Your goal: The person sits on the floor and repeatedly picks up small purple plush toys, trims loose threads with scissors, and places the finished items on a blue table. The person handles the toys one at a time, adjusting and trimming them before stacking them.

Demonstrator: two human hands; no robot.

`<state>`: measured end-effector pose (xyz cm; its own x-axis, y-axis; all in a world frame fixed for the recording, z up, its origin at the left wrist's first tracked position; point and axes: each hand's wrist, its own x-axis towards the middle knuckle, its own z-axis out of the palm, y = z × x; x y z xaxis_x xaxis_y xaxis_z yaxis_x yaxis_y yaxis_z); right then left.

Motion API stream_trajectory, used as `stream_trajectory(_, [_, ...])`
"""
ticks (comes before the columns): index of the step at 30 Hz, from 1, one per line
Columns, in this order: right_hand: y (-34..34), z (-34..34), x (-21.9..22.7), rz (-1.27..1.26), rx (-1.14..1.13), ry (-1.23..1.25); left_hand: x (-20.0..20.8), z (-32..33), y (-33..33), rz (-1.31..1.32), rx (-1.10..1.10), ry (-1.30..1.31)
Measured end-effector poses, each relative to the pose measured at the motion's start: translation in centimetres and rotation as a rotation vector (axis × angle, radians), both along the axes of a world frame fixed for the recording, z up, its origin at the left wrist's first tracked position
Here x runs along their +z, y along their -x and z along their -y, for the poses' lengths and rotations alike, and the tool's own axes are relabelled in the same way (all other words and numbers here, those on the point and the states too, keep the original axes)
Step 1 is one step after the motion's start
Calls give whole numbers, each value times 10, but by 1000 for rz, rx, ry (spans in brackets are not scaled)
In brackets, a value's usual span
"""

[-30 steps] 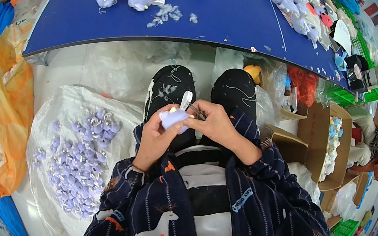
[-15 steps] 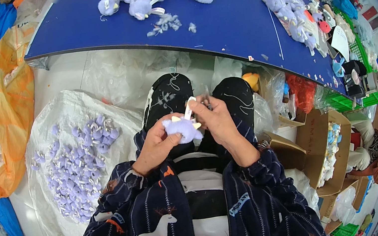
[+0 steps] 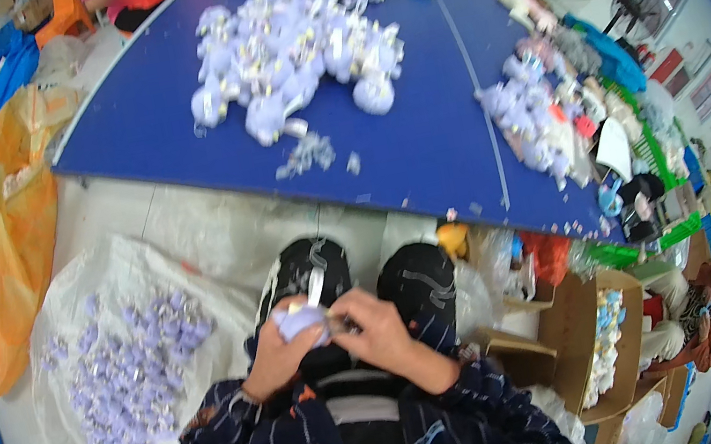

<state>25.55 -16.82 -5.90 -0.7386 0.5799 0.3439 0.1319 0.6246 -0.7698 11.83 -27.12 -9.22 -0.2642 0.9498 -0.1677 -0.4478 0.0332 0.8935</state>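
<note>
Plush toy partly hidden by left fingers; dark object in right fingers blurred.

We see the right hand now clear of the white tag, at the lavender plush; our view tilts upward, exposing more blue table.

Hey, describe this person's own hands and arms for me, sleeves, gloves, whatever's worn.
The left hand and right hand are bare, with no gloves. Long, loose, dark navy sleeves with thin pale stripes cover the arms, leaving the wrists showing. Small orange and white printed patches show on the left sleeve.
</note>
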Motion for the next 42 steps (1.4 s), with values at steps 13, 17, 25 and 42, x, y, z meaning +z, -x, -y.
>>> stream_trajectory(13, [47,-181,79,-49,-525,-456,-5,110,148,-1507,259,699])
stream_trajectory(17, [71,-201,67,126,-607,-542,6,72,128,-1123,264,413])
stream_trajectory(25, [59,-193,62,-195,-487,-30,59,-14,71,-948,111,-177])
stream_trajectory(42, [-5,-36,55,-196,-150,673,42,-40,2,257,66,-202])
